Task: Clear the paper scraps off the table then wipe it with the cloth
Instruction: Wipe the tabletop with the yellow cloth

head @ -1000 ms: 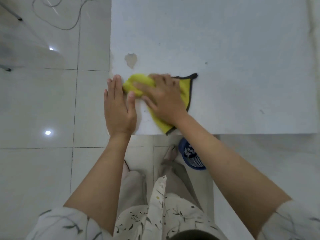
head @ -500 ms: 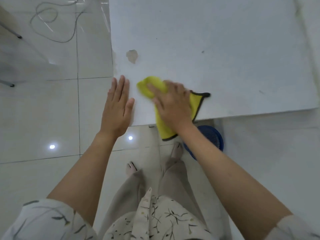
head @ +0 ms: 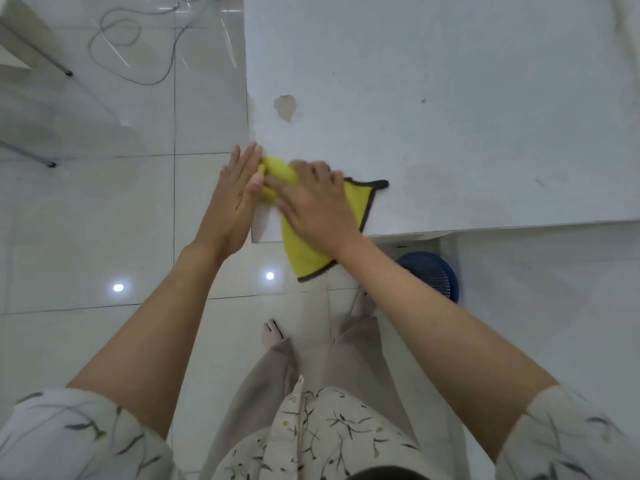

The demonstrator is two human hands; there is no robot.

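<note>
Wiping was the step in hand, and we worked at the table's near left corner. Our right hand lay on the yellow cloth, fingers spread and bent, pressing it onto the top; whether those fingers gripped a fold we could not tell. Part of the cloth hung over the table's near edge, and its bunched end reached the corner's left side. Our left hand stood just off the table's left edge, fingers straight and together, its fingertips touching the bunched cloth like a wall to catch whatever was swept off. No paper scraps showed on the table, so we judged the clearing done.

To wipe well, we judged we should keep the palm flat and the pressure even, draw the cloth in overlapping passes toward the table's edge, and gather the hanging part so it did not drag. A chipped patch lay farther up the table from the corner. A blue basket sat on the floor below the table's near edge.
</note>
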